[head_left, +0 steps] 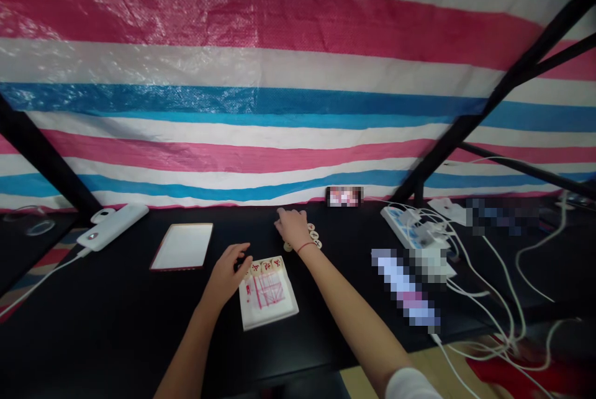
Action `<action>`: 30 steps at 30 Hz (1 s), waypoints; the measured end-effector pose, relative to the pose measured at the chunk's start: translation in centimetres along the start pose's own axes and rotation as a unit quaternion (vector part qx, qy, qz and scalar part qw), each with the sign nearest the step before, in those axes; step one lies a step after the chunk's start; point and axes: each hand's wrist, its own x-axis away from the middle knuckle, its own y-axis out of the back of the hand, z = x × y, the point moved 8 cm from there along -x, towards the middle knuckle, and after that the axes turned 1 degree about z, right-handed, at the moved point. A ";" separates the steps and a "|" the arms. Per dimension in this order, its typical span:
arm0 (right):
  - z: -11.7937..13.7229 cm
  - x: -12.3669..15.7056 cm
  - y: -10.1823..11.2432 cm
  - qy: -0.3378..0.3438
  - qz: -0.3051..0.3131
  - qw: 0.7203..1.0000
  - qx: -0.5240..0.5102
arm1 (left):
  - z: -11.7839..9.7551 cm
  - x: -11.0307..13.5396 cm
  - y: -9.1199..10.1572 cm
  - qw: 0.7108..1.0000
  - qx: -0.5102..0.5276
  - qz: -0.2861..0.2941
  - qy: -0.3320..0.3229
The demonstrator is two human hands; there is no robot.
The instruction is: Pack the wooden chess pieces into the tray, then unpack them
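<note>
Low over the black table, my right hand [292,228] reaches forward onto a small group of round xiangqi pieces [315,236]. Several of these pale discs show beside my wrist and below my palm; the fingertips are mostly hidden, so their grip is unclear. A shallow white box [269,295] sits nearer to me, with a row of red-marked xiangqi pieces [266,265] along its far end and a white sheet with pink line drawing over the rest. My left hand [231,268] is at the box's far left corner, thumb and fingers apart, holding nothing.
A box lid [182,247] with a white inside lies left of my left hand. Further left is a white device [114,227] with a cable. At right are a power strip [399,227], tangled white cables and a blurred phone [405,287]. Another small screen [344,196] stands by the striped sheet.
</note>
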 end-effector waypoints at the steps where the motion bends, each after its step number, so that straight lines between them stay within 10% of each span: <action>1: 0.4 0.5 0.4 0.008 -0.012 0.999 -0.038 | 0.1 0.0 0.2 1.000 0.005 -0.014 -0.002; 6: 2.9 4.7 -0.1 0.071 -0.013 0.890 -0.450 | -0.6 0.1 0.3 0.999 0.012 -0.030 -0.032; 11: 3.3 7.0 -2.6 0.035 0.011 0.792 -0.609 | -1.8 0.3 -0.5 0.998 0.016 0.023 -0.049; 19: 2.5 7.3 -1.7 0.057 -0.051 0.816 -0.573 | -2.7 0.4 0.3 0.999 0.004 0.004 -0.046; 30: -2.2 7.1 -3.2 -0.022 -0.138 0.739 -0.659 | -3.3 2.1 3.3 0.995 -0.045 -0.008 -0.093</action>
